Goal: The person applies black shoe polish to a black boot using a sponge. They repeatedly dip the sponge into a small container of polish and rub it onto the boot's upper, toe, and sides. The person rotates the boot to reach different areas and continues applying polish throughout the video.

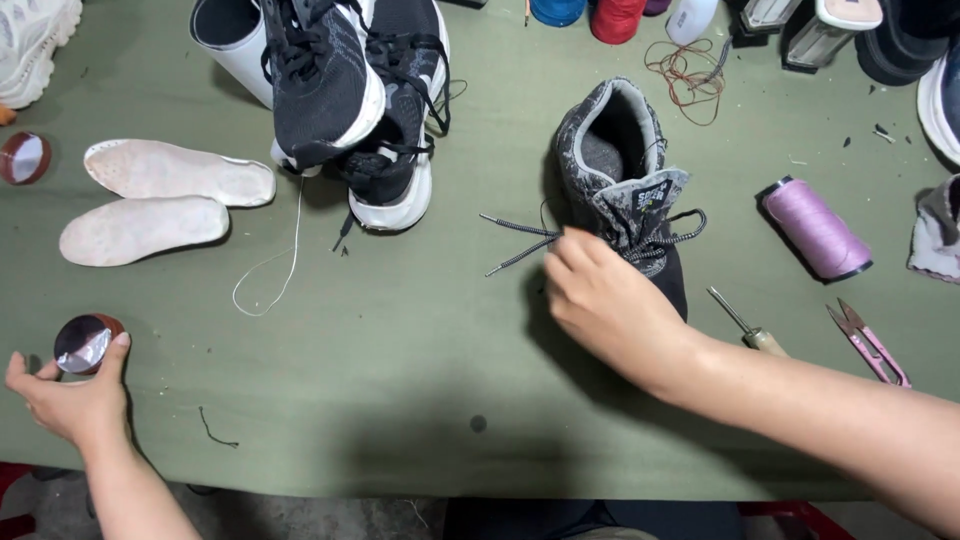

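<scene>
My right hand (605, 300) rests on a grey-and-black patterned shoe (620, 180) in the middle of the green table (400, 330), fingers closed over its front part by the speckled laces (520, 245). The shoe's opening faces away from me. At the near left edge my left hand (70, 400) holds a small round tin (85, 342) with a shiny foil top, thumb and fingers around its side.
Two black sneakers (350, 90) are stacked at the back, with a loose white thread (275, 270) trailing forward. Two white insoles (160, 200) lie left. A purple thread spool (815, 228), an awl (745, 325) and pink snips (868, 342) lie right. Another tin (22, 157) sits far left.
</scene>
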